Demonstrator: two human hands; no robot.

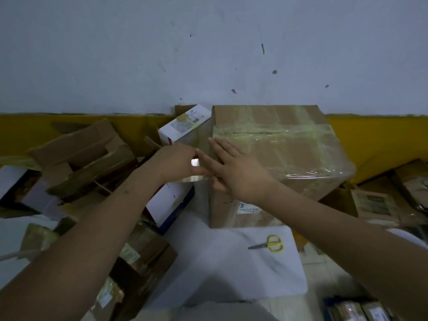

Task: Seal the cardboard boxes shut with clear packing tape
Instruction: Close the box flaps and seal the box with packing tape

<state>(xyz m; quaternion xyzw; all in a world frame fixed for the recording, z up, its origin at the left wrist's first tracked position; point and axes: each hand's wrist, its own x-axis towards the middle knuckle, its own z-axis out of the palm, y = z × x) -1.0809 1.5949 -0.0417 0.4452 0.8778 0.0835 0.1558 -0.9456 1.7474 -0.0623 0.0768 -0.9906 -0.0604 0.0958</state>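
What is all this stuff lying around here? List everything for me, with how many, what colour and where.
Large cardboard box: one, brown, centre, wrapped in clear tape.
Tape roll: one, clear, at the box's left edge, in the left hand.
Scissors: one pair, yellow handles, on the white sheet in front of the box.
Smaller boxes: several, brown and white, piled at left.
Packages: several, brownish, at right.
Wall: grey-white above, yellow band below.
Hands: left hand grips the roll; right hand lies flat on the box.
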